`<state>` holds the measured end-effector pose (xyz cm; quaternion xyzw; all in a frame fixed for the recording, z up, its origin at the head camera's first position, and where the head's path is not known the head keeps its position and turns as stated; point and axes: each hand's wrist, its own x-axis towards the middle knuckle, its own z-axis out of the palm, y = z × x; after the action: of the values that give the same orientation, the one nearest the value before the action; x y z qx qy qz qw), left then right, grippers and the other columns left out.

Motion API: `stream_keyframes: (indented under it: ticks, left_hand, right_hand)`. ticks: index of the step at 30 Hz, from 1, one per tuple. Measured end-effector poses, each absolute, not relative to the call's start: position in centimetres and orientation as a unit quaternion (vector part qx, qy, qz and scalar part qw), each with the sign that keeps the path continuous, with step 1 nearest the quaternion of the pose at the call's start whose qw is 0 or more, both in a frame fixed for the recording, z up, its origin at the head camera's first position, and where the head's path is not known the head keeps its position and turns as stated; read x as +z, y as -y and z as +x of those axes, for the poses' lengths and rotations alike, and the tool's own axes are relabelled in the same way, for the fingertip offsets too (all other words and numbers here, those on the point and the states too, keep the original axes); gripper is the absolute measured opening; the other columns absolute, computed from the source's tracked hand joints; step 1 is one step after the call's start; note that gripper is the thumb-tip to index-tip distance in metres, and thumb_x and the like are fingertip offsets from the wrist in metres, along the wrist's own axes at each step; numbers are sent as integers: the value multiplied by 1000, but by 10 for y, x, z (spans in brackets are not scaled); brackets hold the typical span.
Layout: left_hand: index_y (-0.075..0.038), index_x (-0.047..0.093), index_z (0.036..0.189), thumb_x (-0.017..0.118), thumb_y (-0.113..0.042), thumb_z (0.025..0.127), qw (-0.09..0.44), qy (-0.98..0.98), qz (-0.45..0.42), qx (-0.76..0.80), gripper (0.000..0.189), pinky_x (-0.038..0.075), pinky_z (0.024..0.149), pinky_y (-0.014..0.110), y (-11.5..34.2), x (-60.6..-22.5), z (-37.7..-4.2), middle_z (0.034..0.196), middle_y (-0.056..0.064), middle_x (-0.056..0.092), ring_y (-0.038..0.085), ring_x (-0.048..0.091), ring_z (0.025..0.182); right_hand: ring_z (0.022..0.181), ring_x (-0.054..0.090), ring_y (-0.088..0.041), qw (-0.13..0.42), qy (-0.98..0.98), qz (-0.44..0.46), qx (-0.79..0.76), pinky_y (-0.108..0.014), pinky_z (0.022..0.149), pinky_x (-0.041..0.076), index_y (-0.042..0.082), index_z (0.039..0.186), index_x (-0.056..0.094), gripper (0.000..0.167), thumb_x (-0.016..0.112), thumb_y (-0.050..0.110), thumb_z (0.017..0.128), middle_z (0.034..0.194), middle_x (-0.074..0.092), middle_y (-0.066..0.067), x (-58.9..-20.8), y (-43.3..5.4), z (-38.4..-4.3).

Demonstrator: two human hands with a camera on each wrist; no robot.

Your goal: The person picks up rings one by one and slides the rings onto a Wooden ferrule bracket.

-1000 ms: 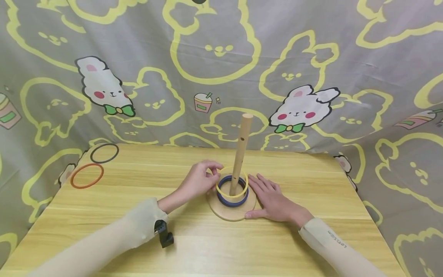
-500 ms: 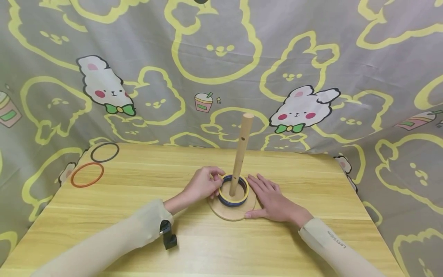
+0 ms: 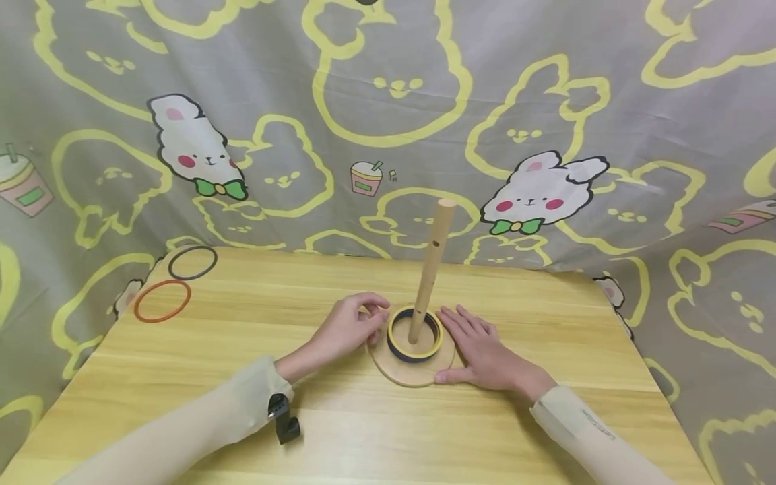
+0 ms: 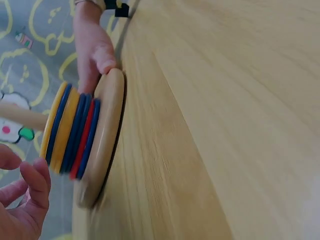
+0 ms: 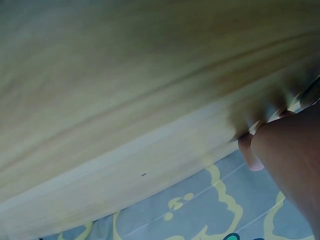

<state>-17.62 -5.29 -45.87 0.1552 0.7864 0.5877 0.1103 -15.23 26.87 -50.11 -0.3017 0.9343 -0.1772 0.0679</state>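
A wooden post (image 3: 430, 269) stands upright on a round wooden base (image 3: 397, 369). Several thin rings lie stacked around its foot; the left wrist view shows a yellow ring (image 4: 53, 121) on top, with blue, yellow and red ones below. Just left of the stack is my left hand (image 3: 350, 327), its fingers loosely bent and holding nothing; a small gap parts the fingertips from the rings in the left wrist view. My right hand (image 3: 490, 353) rests at the right edge of the base, fingers extended and thumb on the rim.
At the table's far left lie an orange-red ring (image 3: 162, 301) and a dark grey ring (image 3: 192, 262). A patterned curtain (image 3: 388, 121) hangs behind the wooden table (image 3: 364, 438). A black camera mount (image 3: 282, 419) sits on the left wrist.
My left hand has lowered the yellow ring around the post onto the stack, let go, and drawn slightly left. The right hand stays at the base. The head view has shifted slightly.
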Motion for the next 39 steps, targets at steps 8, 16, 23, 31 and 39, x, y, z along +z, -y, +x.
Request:
stream_keyframes:
  ticks: [8, 16, 23, 31, 39]
  left_hand:
    - [4, 72, 127, 67, -10, 108, 59, -809, 118, 572, 25, 47, 49, 24, 106, -464, -172, 104, 19, 70, 44, 67, 71]
    - [2, 72, 127, 71, -9, 107, 15, -853, 100, 513, 23, 57, 59, 29, 179, -471, -164, 108, 18, 72, 30, 67, 88]
    - [4, 72, 131, 71, -6, 104, -60, -908, 72, 408, 28, 55, 59, 28, 257, -474, -158, 110, 19, 74, 22, 66, 83]
    - [11, 71, 128, 73, -3, 97, -148, -947, 39, 281, 34, 57, 71, 42, 339, -481, -157, 108, 31, 75, 45, 74, 93]
    - [18, 70, 120, 68, 5, 90, -151, -958, 33, 243, 33, 42, 97, 80, 375, -489, -160, 109, 38, 72, 64, 63, 111]
  right_hand:
    - [164, 12, -45, 64, -937, -294, -177, -77, 119, 23, 6, 174, 19, 118, 70, 76, 94, 180, 19, -14, -500, -276, -150]
    - [164, 12, -46, 57, -937, -290, -186, -76, 119, 21, 5, 174, 21, 116, 73, 72, 94, 180, 19, -15, -499, -283, -147]
    - [165, 9, -43, 67, -935, -291, -189, -75, 120, 20, 7, 175, 18, 118, 72, 73, 94, 181, 16, -12, -499, -280, -148]
    - [164, 13, -46, 56, -934, -301, -183, -77, 118, 23, 5, 174, 20, 117, 72, 73, 94, 180, 19, -15, -500, -275, -149]
    - [164, 12, -44, 63, -933, -307, -180, -75, 119, 23, 6, 174, 19, 119, 73, 74, 93, 180, 18, -14, -499, -269, -152]
